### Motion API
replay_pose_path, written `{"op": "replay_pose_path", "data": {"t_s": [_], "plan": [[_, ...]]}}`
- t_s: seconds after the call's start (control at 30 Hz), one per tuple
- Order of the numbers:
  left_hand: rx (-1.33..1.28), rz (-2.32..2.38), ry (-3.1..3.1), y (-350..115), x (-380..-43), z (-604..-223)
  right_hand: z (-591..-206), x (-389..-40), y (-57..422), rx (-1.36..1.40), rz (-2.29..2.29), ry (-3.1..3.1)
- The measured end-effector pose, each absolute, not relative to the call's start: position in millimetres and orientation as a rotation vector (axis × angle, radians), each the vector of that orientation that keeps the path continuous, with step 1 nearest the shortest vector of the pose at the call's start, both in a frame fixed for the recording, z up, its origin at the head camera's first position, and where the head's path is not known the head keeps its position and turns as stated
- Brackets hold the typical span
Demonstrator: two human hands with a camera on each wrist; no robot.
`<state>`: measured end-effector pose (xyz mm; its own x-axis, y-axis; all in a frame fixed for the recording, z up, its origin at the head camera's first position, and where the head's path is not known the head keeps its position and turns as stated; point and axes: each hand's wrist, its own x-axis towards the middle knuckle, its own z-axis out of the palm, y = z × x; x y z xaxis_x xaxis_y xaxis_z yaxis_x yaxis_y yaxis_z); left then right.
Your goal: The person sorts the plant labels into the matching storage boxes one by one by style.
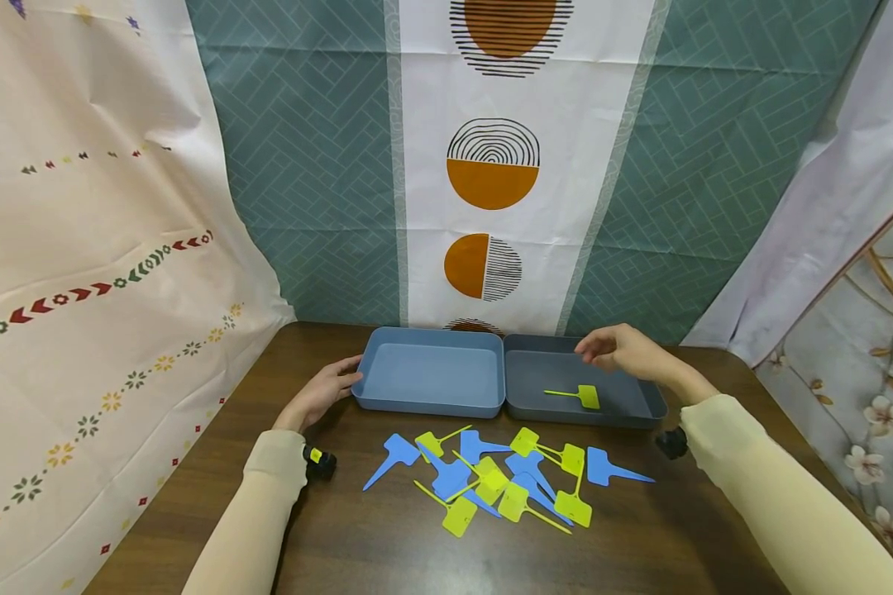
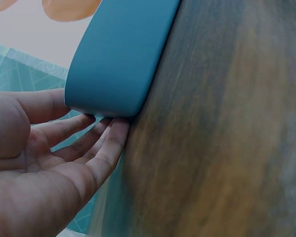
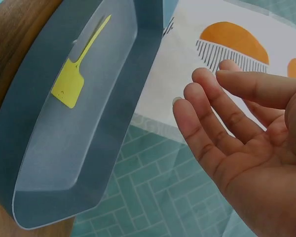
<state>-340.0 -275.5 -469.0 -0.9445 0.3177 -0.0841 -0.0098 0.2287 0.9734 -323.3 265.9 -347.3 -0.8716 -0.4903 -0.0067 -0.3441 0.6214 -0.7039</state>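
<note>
Yellow tag (image 1: 588, 397) lies inside gray tray (image 1: 530, 372), right hand (image 1: 619, 349) above (fingers loosely apart); left hand (image 1: 324, 392), fingers relaxed, touches adjoining blue tray (image 1: 432, 368).

Behind the brown wooden desk (image 1: 387, 566) hangs a green cloth (image 1: 312, 165) with a white central band (image 1: 424, 149) bearing orange shapes (image 1: 494, 186); a cream patterned cloth (image 1: 119, 215) drapes left, a flowered cloth (image 1: 881, 417) right.

1. Light tray (image 2: 121, 54): cropped, top edge, left wrist view.
2. Right hand (image 3: 259, 163): cropped, right edge, right wrist view.
3. Blue tags (image 1: 450, 479): some partly hidden by yellow tags (image 1: 459, 516), whose marks (image 3: 62, 93) are illegibly small.
</note>
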Motion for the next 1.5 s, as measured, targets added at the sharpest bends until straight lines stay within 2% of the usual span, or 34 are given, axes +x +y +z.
{"op": "replay_pose_path", "data": {"t_s": [0.47,0.97,1.5], "plan": [[0.288,1.772,2.23,-277.1,-338.5,-471.8,-350.1,-297.1,263.0,-0.757,-1.054,2.616],[0.286,1.807,2.206,-276.8,-344.4,-468.3,-350.9,-269.7,252.3,-0.976,-0.951,2.516],[0.29,1.795,2.216,-276.4,-343.0,-470.0,-364.3,-250.0,250.9,-1.033,-0.898,2.478]]}}
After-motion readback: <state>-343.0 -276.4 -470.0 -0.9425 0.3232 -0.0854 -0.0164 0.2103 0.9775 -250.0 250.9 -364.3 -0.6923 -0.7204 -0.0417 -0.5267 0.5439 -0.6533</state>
